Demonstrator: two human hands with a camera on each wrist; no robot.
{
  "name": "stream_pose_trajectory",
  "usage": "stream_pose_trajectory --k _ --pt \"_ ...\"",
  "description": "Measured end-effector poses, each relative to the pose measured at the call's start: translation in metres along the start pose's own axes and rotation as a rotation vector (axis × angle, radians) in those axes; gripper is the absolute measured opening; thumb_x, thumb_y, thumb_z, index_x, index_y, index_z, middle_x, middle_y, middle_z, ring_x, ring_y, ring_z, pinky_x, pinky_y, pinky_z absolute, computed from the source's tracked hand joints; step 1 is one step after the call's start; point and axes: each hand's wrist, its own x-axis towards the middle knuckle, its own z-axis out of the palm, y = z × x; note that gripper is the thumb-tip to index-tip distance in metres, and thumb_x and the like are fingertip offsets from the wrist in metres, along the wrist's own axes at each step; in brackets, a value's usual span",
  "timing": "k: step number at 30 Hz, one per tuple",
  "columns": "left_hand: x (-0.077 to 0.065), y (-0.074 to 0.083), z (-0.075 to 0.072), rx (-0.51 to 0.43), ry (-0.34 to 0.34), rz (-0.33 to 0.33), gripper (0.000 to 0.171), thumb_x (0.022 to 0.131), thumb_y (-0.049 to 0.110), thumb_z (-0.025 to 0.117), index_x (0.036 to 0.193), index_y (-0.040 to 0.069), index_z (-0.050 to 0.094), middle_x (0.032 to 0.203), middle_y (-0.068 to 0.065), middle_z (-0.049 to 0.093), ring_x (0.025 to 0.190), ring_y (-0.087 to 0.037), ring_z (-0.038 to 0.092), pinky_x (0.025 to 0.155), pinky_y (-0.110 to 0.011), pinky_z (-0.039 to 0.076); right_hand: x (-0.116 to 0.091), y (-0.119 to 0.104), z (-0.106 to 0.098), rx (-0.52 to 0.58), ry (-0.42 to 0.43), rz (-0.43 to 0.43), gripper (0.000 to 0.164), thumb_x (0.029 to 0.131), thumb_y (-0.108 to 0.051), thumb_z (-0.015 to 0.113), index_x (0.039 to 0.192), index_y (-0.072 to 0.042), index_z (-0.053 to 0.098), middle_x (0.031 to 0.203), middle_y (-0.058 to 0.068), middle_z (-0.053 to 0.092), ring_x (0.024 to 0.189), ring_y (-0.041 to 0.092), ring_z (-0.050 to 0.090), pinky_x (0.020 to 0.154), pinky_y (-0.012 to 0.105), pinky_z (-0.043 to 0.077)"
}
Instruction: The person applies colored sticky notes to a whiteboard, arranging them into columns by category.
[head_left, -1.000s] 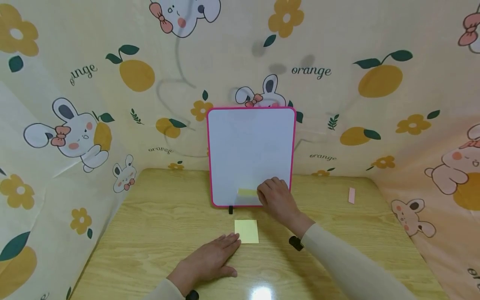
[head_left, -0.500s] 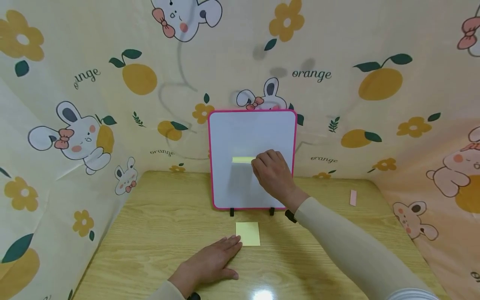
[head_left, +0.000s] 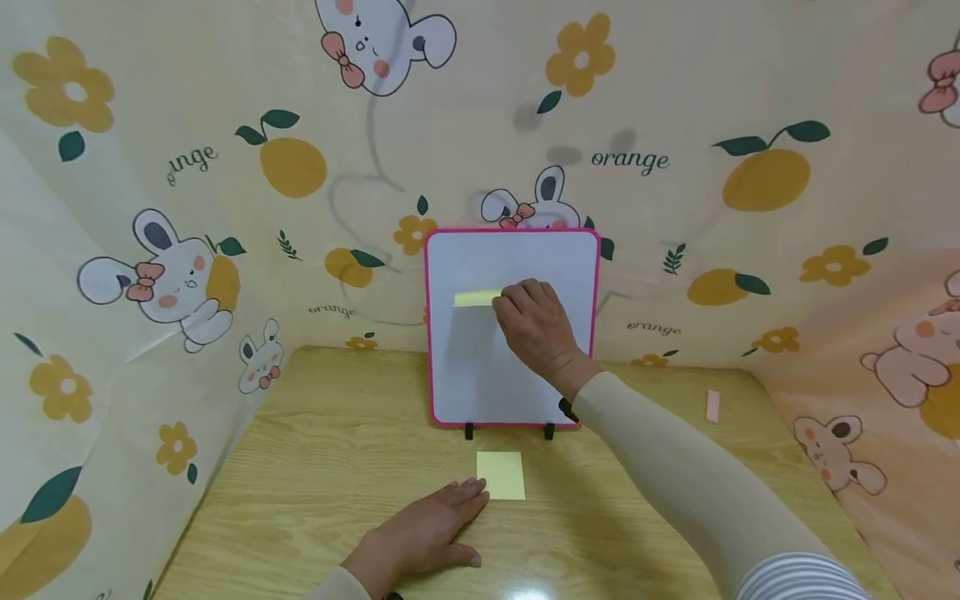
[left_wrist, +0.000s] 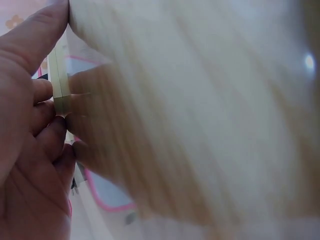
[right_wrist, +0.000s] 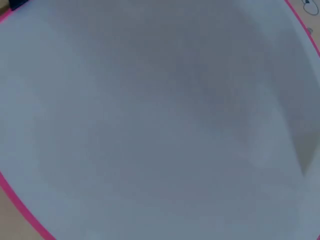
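In the head view, my right hand (head_left: 538, 327) pinches the right end of a yellow sticky note (head_left: 477, 297), which is seen nearly edge-on in front of the upright whiteboard (head_left: 480, 375) with its pink rim. Whether the note touches the board, I cannot tell. My left hand (head_left: 429, 530) lies on the table with its fingers straight, fingertips on the left edge of a pale yellow sticky note pad (head_left: 504, 475). The left wrist view has the left hand (left_wrist: 30, 125) at its side, beside the pad's edge (left_wrist: 60, 75). Whiteboard surface (right_wrist: 150, 125) fills the right wrist view; the hand is out of it.
Two black feet (head_left: 469, 431) hold the whiteboard up on the wooden table (head_left: 337, 433). A small pink paper strip (head_left: 712, 407) lies toward the table's right side. Behind and at both sides hangs a patterned cloth (head_left: 660, 200) with rabbits and oranges.
My right hand has risen with the sticky note, from the board's lower part to its upper middle, moving slightly left. The left hand stays at the pad. The head view has shifted a little.
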Motion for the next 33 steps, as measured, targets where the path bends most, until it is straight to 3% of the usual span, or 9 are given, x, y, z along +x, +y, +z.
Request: stream_pose_trajectory --k 15,24,33 --pt "-0.002 0.000 0.003 -0.006 0.003 0.009 0.083 0.101 0.060 0.059 0.161 0.005 0.043 0.169 -0.012 0.040 0.156 -0.027 0.039 0.129 -0.040 0.034 0.006 -0.003 0.010 -0.076 0.008 0.024 0.012 0.103 -0.013 0.067 0.096 -0.005 0.062 0.103 0.010 0.070 0.098 0.029 0.063 0.082 0.039 0.059" --pt "-0.002 -0.001 0.002 -0.018 0.001 -0.002 0.084 0.100 0.060 0.060 0.161 0.005 0.042 0.169 -0.011 0.039 0.157 -0.027 0.037 0.130 -0.040 0.033 0.008 -0.003 0.015 -0.085 -0.012 0.011 0.019 0.096 -0.014 0.077 0.097 -0.005 0.061 0.103 0.011 0.068 0.098 0.029 0.063 0.082 0.039 0.059" --pt "-0.002 -0.002 0.003 -0.020 0.008 -0.006 0.085 0.099 0.060 0.062 0.161 0.005 0.043 0.169 -0.011 0.039 0.157 -0.026 0.038 0.129 -0.039 0.034 0.004 0.000 0.020 -0.093 -0.074 0.006 0.013 0.102 -0.014 0.070 0.096 -0.005 0.062 0.105 0.011 0.069 0.100 0.029 0.064 0.084 0.039 0.058"
